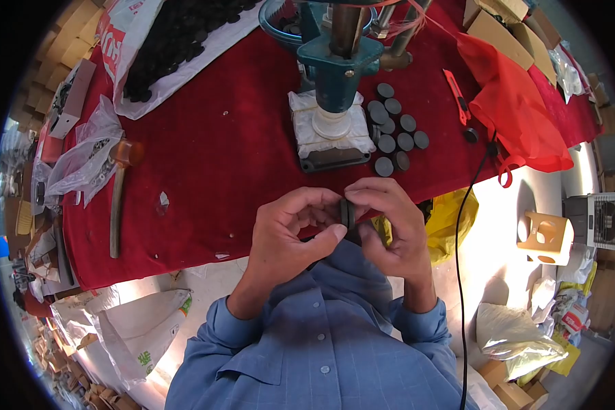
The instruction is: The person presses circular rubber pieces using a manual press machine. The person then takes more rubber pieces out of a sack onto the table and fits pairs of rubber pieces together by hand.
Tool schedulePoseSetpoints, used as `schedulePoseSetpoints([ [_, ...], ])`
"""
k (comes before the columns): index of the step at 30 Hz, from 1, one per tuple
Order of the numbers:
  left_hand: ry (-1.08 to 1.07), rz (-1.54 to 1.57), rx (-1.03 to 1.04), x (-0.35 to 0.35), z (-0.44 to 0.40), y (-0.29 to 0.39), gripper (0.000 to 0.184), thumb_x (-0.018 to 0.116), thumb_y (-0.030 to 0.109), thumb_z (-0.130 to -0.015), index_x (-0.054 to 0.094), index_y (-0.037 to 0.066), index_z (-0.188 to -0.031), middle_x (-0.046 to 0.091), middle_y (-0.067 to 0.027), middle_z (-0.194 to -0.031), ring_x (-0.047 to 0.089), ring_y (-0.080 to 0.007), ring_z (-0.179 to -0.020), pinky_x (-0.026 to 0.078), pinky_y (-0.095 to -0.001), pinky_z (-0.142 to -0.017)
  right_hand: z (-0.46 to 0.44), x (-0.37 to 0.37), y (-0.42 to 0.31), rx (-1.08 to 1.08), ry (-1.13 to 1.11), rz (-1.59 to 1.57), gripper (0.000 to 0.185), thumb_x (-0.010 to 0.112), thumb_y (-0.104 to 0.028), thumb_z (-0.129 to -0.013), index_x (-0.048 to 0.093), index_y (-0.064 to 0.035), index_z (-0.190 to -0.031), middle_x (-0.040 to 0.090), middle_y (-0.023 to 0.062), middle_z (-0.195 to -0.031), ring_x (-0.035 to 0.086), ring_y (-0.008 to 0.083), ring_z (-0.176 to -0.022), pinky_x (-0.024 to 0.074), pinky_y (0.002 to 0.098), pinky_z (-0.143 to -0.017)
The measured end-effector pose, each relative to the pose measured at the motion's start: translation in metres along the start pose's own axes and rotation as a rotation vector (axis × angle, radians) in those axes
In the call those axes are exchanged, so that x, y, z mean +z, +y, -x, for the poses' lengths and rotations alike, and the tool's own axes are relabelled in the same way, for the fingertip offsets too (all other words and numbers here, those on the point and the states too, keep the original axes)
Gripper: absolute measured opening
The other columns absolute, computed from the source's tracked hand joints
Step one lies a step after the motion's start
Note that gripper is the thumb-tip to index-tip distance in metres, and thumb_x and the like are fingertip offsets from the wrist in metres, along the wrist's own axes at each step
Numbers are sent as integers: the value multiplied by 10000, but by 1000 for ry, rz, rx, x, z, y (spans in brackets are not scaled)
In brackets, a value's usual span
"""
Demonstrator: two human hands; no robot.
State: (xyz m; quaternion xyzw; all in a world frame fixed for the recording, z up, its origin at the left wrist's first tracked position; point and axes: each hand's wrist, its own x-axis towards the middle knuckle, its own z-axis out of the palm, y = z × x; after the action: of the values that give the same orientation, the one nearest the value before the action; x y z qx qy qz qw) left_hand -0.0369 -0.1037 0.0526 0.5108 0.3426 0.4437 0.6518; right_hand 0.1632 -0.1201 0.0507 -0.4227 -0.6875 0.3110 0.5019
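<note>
Near the table's front edge, a dark round disc (348, 215) is held edge-on between both hands. My left hand (280, 232) pinches it from the left, thumb below and fingers above. From the right, the fingers of my right hand (394, 225) close on the same disc; whether it is one piece or two stacked cannot be made out. Beyond the hands stands a teal press (339, 75), its white ram tip resting on a white-wrapped pad (306, 140). Several grey-black discs (386, 143) lie loosely to the right of the press base.
At the left lie a hammer (117, 205) and a clear plastic bag (82, 167) of small parts. A white sack (133, 102) with black pieces and a blue basket (270, 27) are at the back. On the right are a red box cutter (456, 96), a red bag (519, 113) and a hanging black cable (460, 273).
</note>
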Motion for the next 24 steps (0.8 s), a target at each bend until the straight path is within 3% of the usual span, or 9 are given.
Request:
schedulePoseSetpoints([
  [2, 6, 1, -24, 0, 0, 0, 365, 666, -130, -858, 634, -94, -1219, 701, -102, -1045, 693, -134, -965, 585, -293, -882, 3, -5, 10, -32, -63, 329, 331, 600, 130, -720, 702, -18, -998, 676, 128, -1067, 687, 196, -785, 559, 314, -721],
  [5, 25, 1, -30, -1, 0, 0, 357, 661, -134, -854, 638, -93, -1208, 702, -93, -1023, 694, -129, -953, 586, -288, -873, 5, -7, 9, 144, 15, 197, 250, 568, 145, -733, 684, -9, -891, 674, 122, -988, 680, 191, -752, 553, 299, -699],
  [9, 35, 8, -30, -1, 0, 2, 344, 670, -121, -855, 638, -99, -1197, 703, -87, -1014, 687, -116, -947, 582, -278, -863, 7, 3, 7, 283, 131, -107, 231, 559, 126, -842, 679, 0, -994, 671, 99, -978, 676, 142, -798, 546, 261, -720],
  [12, 64, -66, -8, 0, 1, 0, 377, 767, -57, -825, 656, -42, -1185, 709, -81, -998, 702, -128, -896, 586, -273, -830, 12, 10, 0, 395, 116, -368, 203, 589, 62, -933, 649, 16, -1121, 668, 74, -996, 661, 106, -865, 541, 250, -774],
  [15, 100, -503, 215, 3, -1, 1, 431, 798, -41, -769, 667, -9, -1178, 686, -93, -993, 695, -150, -856, 579, -273, -794, 14, 16, -1, 395, 89, -504, 260, 625, -6, -979, 599, 34, -1234, 669, 66, -1026, 645, 92, -943, 534, 251, -841],
  [18, 103, -672, 402, 8, -3, 2, 455, 819, -21, -729, 681, 12, -1161, 661, -107, -1022, 679, -169, -842, 573, -276, -771, 17, 21, 2, 479, 108, -680, 304, 639, -48, -999, 575, 34, -1284, 676, 81, -1081, 637, 99, -997, 524, 261, -890],
  [24, 86, -509, 368, 11, -4, -2, 430, 816, -31, -722, 694, 8, -1133, 654, -107, -1065, 679, -183, -874, 584, -293, -753, 28, 29, 15, 491, 120, -1090, 299, 603, -75, -1036, 558, 24, -1314, 674, 117, -1177, 644, 146, -1068, 526, 295, -938],
])
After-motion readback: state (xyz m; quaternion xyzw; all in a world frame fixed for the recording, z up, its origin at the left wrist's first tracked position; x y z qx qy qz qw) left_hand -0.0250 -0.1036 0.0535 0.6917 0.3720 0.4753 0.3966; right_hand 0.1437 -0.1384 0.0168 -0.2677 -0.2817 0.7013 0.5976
